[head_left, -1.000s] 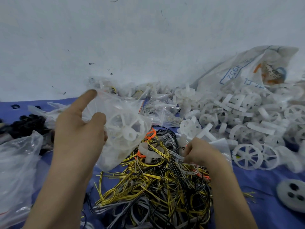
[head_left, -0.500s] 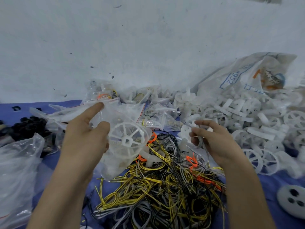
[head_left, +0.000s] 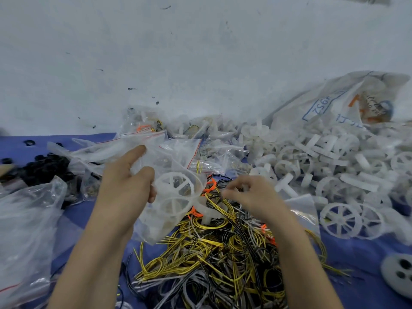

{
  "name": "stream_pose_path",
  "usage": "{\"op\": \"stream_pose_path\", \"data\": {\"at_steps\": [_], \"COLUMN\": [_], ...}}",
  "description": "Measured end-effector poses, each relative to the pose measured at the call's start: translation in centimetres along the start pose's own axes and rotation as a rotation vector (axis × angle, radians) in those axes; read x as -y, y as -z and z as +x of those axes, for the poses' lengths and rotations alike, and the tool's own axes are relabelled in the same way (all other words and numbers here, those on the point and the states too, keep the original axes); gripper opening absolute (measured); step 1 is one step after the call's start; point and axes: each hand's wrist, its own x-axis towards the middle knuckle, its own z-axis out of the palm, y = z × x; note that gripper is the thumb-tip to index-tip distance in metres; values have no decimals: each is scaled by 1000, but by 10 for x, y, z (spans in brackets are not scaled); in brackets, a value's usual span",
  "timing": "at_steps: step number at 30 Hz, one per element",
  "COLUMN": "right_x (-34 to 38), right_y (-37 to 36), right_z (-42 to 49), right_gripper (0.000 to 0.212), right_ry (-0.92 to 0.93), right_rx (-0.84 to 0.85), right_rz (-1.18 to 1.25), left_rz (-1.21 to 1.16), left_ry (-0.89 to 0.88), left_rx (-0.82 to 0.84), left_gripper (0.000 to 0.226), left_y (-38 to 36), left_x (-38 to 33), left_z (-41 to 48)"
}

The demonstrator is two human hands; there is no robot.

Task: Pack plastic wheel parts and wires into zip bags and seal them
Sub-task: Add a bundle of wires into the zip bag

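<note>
Left hand [head_left: 124,188]: centre-left of the frame, gripping a clear zip bag [head_left: 176,152]; the thumb presses on the bag's near face, the index finger points straight up along the film, and the other fingers are hidden behind it.
Zip bag: held up above the wire heap, its red-lined mouth toward the upper right, its lower end hanging toward the blue cloth [head_left: 356,253].
Wheel in bag [head_left: 176,190]: a white spoked wheel seen through the film, just right of the left thumb.
Right hand [head_left: 256,197]: centre of the frame, just right of the bag and apart from it; fingers curled and blurred, so whether they hold anything cannot be told.
Wire heap [head_left: 211,259]: yellow, black and grey wires with orange ties, lower centre, under and between both hands.
Loose wheels [head_left: 334,166]: a white pile at the right, near the right hand.
Sack [head_left: 334,103]: a printed sack at the upper right, behind the pile.
Packed bags [head_left: 145,130]: small filled bags against the wall, above the left hand.
Black parts [head_left: 44,168]: a heap at the left edge.
Large clear bag [head_left: 24,219]: lower left.
Grey disc [head_left: 399,273]: lower right, with round holes.
</note>
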Motion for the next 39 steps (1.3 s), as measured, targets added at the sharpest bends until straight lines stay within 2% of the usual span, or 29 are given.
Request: {"op": "stream_pose_path", "data": {"at_steps": [3,7,9,11,13,16,21,23,24,27,29,31,32,36,39], "right_x": [-1,-1,2,2,2,4,-4,-9,-10,-13,-13,-13,-15,-19,-21], "right_y": [-17,-16,-8,3,10,1,-35,-31,-29,-24,-24,-23,-21,-5,14], "right_z": [4,4,1,-1,0,4,12,14,14,12,11,9,9,7,5], "right_gripper": [21,20,19,23,30,37,27,17,22,12,25,48,53,43,29], "right_ry": [-23,-22,-31,-51,-30,49,33,24,35,81,72,66,72,48,-17], "right_rx": [151,128,93,19,-132,-308,-91,-74,-69,15,83,133,147,161,-21], "right_rz": [-260,-261,-157,-46,-23,-170,-416,-390,-358,-324,-312,-272,-257,-198,114], "left_rz": [-2,67,105,97,98,139,151,208,265,383,413,375,334,25,-158], "left_ry": [9,-45,-113,-157,-175,-150,-75,-106,-121,-98,-83,-82,-90,-137,-158], "left_rx": [-4,27,23,-7,-21,48,144,122,120,195,221,195,162,18,53], "left_gripper": [59,54,51,49,50,51,51,49,50,65,69,68,66,46,38], "left_y": [0,6,11,16,17,11,5,7,8,9,9,9,8,8,9], "left_x": [3,6,5,3,2,4,10,8,9,13,13,11,11,5,-1], "left_z": [2,4,4,5,7,6,5,5,7,9,10,9,9,7,3]}}
